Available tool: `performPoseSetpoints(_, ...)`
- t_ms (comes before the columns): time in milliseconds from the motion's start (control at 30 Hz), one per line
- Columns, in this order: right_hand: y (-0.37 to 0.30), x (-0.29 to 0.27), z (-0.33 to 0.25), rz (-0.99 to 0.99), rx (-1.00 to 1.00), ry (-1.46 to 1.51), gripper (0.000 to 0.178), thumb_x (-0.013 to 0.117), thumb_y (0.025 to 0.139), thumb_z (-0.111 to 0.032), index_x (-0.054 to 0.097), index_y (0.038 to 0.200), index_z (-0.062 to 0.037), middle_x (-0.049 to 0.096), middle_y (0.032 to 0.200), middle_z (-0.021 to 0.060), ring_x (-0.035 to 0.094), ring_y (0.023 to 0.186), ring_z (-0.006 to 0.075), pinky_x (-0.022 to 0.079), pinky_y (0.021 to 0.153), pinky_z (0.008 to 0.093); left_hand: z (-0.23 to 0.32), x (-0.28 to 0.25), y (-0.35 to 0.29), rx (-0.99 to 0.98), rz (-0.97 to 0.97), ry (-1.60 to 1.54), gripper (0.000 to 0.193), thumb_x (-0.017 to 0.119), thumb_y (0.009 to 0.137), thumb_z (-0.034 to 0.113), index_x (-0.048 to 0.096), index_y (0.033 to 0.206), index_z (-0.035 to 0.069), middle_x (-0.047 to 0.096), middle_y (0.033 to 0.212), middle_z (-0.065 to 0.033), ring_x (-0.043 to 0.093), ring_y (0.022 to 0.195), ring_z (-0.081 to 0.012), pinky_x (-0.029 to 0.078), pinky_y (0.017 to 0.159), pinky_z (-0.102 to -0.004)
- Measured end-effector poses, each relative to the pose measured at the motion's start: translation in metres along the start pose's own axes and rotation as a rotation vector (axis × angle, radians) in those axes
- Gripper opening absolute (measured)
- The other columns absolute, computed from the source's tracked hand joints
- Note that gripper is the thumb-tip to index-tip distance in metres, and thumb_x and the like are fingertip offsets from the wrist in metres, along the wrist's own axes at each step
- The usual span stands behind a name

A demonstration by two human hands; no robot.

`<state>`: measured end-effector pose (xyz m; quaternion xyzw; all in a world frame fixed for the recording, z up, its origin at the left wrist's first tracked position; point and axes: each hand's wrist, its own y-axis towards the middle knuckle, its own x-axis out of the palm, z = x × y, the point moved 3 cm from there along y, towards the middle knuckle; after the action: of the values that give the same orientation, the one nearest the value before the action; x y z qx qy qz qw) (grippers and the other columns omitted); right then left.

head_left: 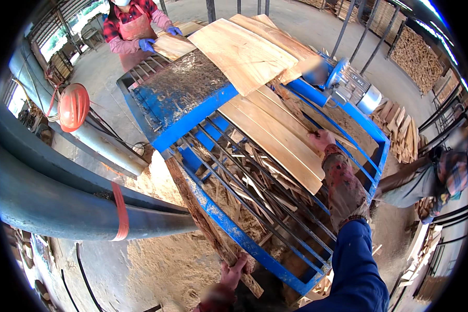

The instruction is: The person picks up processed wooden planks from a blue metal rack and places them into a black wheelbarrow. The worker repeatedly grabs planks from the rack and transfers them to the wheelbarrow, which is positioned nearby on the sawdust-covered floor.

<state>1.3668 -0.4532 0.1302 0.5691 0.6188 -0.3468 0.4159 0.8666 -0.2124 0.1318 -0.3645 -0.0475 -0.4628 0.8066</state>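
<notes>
My left hand is closed around the near end of a long bark-edged wood strip. That strip runs along the left outer side of a blue machine frame. Further right, my right hand has its fingers curled at the near end of a rough bark-edged strip, beside the pale sawn boards on the machine's bars. Its fingertips are partly hidden. Large planks lie across the top of the machine, over the far ends of the boards.
Opposite, a person in a red apron handles a board with blue gloves. A blue motor is mounted at right. Offcuts lie under the bars. Large pipes and a red hard hat are at left; another person at right.
</notes>
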Motion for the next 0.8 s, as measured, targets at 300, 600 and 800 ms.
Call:
performPoseSetpoints(300, -0.062, -0.100, 0.005, 0.126, -0.150, -0.177, 0.028, 0.062, 0.084, -0.035, 0.066, 0.085, -0.0074, 0.063, 0.078, 0.0200, 0.062, 0.077, 0.0410, 0.047, 0.063, 0.0488, -0.004, 0.002, 0.015, -0.018, -0.101, -0.061, 0.012, 0.063, 0.092, 0.012, 0.053, 0.089, 0.004, 0.053, 0.062, -0.0047, 0.053, 0.051, -0.0161, 0.046, 0.052, -0.0326)
performPoseSetpoints(600, -0.268, -0.135, 0.021, 0.069, -0.010, 0.086, 0.017, 0.068, 0.082, -0.018, 0.066, 0.090, -0.0037, 0.061, 0.073, 0.0174, 0.062, 0.069, 0.0351, 0.045, 0.058, 0.0407, -0.007, 0.021, 0.018, -0.222, -0.127, -0.085, 0.012, 0.064, 0.090, 0.013, 0.061, 0.089, 0.001, 0.056, 0.064, -0.0058, 0.054, 0.052, -0.0177, 0.045, 0.051, -0.0336)
performPoseSetpoints(800, -0.326, -0.154, -0.068, 0.022, -0.175, 0.013, 0.015, 0.071, 0.079, -0.013, 0.067, 0.092, -0.0055, 0.063, 0.079, 0.0147, 0.062, 0.070, 0.0330, 0.048, 0.059, 0.0379, -0.017, 0.018, 0.011, -0.257, -0.173, -0.116, 0.015, 0.058, 0.093, 0.013, 0.059, 0.096, -0.002, 0.054, 0.063, -0.0074, 0.052, 0.053, -0.0203, 0.045, 0.054, -0.0372)
